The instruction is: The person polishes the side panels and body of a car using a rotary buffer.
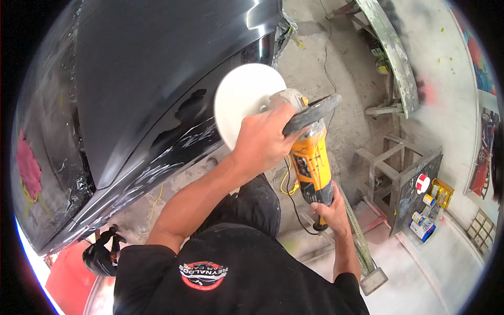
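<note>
A yellow-and-black polisher point(311, 160) with a wide white pad point(241, 97) is held in front of my body. My left hand point(265, 134) wraps round the black loop handle point(315, 113) near the tool's head. Round the rear end of the polisher, by the cord, my right hand point(333, 210) is closed. The pad faces the side of a glossy black car point(173, 58) and overlaps it in view; whether they touch I cannot tell. White streaks point(194, 137) run along the car's side, with a dark wet-looking patch point(181, 113) above them.
A black cord point(295, 210) hangs from the polisher, and a yellow cord point(286, 184) lies on the concrete floor. To the right stand a wooden frame stand point(391, 163), several cans point(422, 229) and a long panel point(396, 58). Another person point(100, 257) is at lower left.
</note>
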Motion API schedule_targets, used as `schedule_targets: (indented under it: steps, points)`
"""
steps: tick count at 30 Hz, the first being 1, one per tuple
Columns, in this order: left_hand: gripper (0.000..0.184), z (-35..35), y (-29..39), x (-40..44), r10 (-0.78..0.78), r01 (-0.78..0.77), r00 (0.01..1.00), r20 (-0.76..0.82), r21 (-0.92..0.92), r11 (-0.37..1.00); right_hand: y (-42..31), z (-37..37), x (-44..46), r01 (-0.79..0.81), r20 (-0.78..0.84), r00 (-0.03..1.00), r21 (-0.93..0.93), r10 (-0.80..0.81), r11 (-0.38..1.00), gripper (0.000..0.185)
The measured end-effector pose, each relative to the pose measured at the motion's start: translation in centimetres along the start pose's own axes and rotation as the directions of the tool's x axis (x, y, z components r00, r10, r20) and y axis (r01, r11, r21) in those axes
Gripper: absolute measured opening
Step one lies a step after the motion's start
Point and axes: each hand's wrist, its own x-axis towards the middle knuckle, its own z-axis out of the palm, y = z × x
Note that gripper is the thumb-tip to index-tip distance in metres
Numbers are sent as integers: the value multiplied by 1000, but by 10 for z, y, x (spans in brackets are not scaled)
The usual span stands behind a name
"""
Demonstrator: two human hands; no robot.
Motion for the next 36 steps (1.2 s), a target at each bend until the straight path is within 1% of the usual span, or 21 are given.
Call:
schedule_targets:
  steps: [1, 2, 5, 6, 7, 9, 10, 12, 14, 15, 17, 18, 19, 21, 23, 25, 29, 30, 31, 33, 36]
  points:
    - [23, 6, -1, 11, 6, -6, 1000, -9, 7, 1000, -3, -7, 10, 4, 7, 1000, 16, -5, 1000, 85]
    - [23, 10, -1, 22, 11, -11, 1000, -18, 14, 1000, -1, -16, 20, 47, 9, 999, 17, -47, 999, 82]
    - [25, 22, -7, 55, 42, -40, 997, -66, 38, 998, -28, -32, 45, -12, 34, 999, 12, 12, 1000, 78]
    - [26, 24, -9, 67, 62, -58, 995, -84, 48, 997, -27, -36, 57, 53, 12, 999, -9, -53, 999, 74]
    - [26, 25, -11, 78, 80, -74, 991, -103, 60, 995, -31, -39, 66, 62, 3, 998, 16, -62, 998, 70]
    - [26, 28, -16, 96, 69, -62, 990, -121, 58, 996, -40, -45, 84, 63, 11, 998, -1, -63, 998, 68]
    - [26, 27, -19, 103, 59, -53, 990, -127, 50, 997, -43, -44, 92, 96, 2, 995, -3, -96, 995, 66]
    - [25, 22, -20, 108, 16, -12, 994, -112, 42, 999, -53, -42, 95, 48, 12, 999, -31, -48, 998, 66]
    - [25, 17, -20, 101, 63, -54, 986, -153, 65, 996, -54, -41, 94, 17, 21, 1000, -38, -17, 999, 68]
    - [25, 16, -18, 95, 87, -76, 982, -169, 70, 995, -47, -39, 89, 39, 25, 999, -42, -38, 998, 69]
    - [25, 4, -9, 73, 59, -51, 988, -143, 61, 997, -32, -34, 76, 80, 28, 997, -50, -79, 996, 71]
    - [26, -4, -5, 58, 45, -38, 991, -129, 57, 998, -35, -20, 65, 126, 44, 991, 19, -126, 992, 73]
    - [25, -10, -3, 43, 27, -21, 991, -132, 50, 999, -30, -13, 54, 100, 63, 993, 36, -102, 994, 75]
    - [24, -25, -1, 9, -11, 16, 991, -135, 36, 999, -26, 10, 30, 98, 34, 995, 1, -98, 995, 78]
    - [24, -44, -2, -26, -44, 52, 992, -120, 67, 996, -11, 30, 12, 122, 41, 992, -12, -122, 992, 88]
    - [25, -68, -2, -61, -53, 67, 991, -124, 111, 991, 3, 51, -5, 136, 54, 990, -67, -132, 988, 94]
    - [30, -117, -3, -129, 12, 24, 982, -189, 187, 982, 4, 94, -39, 173, 134, 979, -174, -151, 969, 102]
    - [32, -130, 0, -144, 43, 11, 978, -202, 257, 966, 12, 100, -45, 213, 171, 969, -221, -178, 952, 106]
    - [33, -141, 3, -158, 74, 0, 974, -215, 328, 945, 6, 108, -51, 185, 199, 970, -242, -138, 952, 107]
    - [35, -159, 3, -190, 54, 43, 967, -248, 368, 929, -12, 124, -63, 134, 252, 966, -286, -60, 949, 108]
    - [35, -174, 7, -216, -2, 111, 958, -287, 366, 924, -7, 133, -68, 178, 304, 950, -319, -78, 931, 110]
